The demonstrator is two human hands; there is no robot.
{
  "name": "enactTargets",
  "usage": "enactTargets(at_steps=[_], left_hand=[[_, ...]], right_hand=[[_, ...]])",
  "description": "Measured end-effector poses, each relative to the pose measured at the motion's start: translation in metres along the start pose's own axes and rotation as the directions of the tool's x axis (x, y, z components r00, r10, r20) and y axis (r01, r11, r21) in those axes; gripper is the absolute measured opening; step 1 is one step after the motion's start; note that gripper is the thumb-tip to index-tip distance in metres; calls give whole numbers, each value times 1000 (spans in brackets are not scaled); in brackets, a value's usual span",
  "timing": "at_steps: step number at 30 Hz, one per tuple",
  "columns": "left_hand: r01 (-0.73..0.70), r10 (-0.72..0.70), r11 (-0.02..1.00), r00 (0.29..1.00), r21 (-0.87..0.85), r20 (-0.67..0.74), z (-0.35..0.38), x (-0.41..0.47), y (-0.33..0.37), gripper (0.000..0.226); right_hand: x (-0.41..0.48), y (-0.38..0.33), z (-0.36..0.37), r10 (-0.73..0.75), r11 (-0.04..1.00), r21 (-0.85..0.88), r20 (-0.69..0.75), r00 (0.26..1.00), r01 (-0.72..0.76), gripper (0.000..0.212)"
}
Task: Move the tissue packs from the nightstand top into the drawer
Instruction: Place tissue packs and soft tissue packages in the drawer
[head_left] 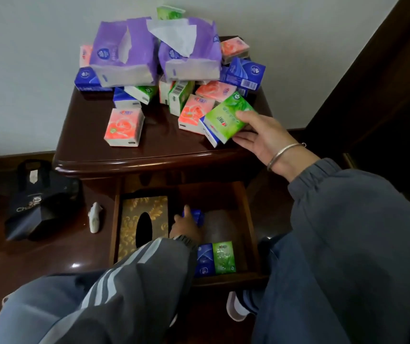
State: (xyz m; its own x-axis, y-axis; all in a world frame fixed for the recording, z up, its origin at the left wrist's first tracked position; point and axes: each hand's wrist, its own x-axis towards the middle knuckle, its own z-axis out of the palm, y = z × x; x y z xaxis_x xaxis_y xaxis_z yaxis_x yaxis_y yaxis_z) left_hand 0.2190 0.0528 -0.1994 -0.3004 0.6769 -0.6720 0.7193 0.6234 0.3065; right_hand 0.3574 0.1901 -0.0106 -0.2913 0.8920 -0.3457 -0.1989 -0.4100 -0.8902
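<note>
Several small tissue packs in pink, green and blue lie heaped on the dark wooden nightstand top (pixel 149 150), under two large purple tissue packs (pixel 124 55). My right hand (pixel 258 137) grips a green pack (pixel 228 117) at the pile's right front corner, a blue-edged pack just under it. Below, the drawer (pixel 251 219) stands pulled out. My left hand (pixel 186 227) is down inside it, holding a blue pack (pixel 195 216). A blue pack (pixel 205 259) and a green pack (pixel 223 256) lie side by side at the drawer's front.
A gold-patterned tissue box (pixel 129 224) fills the drawer's left side. On the floor to the left sit a dark gift bag (pixel 37 207) and a small white object (pixel 95 217). A dark wooden panel (pixel 385 83) rises on the right. My knees frame the drawer.
</note>
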Motion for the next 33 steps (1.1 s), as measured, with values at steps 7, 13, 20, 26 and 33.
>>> enactTargets(at_steps=[7, 13, 20, 26, 33], left_hand=[[16, -19, 978, 1000, 206, 13, 9, 4, -1, 89], [-449, 496, 732, 867, 512, 52, -3, 22, -9, 52], [-440, 482, 460, 853, 771, 199, -12, 37, -18, 46], [-457, 540, 301, 805, 837, 245, -18, 42, -29, 46], [-407, 579, 470, 812, 783, 74, -13, 29, -26, 49]], right_hand=[[-13, 3, -9, -45, 999, 29, 69, 997, 43, 7], [-56, 17, -40, 57, 997, -72, 257, 965, -40, 28], [-70, 59, -58, 318, 911, -318, 139, 938, -262, 24], [-57, 96, -57, 356, 819, -493, 36, 934, -294, 24], [-52, 121, -58, 414, 784, -525, 42, 909, -333, 24]])
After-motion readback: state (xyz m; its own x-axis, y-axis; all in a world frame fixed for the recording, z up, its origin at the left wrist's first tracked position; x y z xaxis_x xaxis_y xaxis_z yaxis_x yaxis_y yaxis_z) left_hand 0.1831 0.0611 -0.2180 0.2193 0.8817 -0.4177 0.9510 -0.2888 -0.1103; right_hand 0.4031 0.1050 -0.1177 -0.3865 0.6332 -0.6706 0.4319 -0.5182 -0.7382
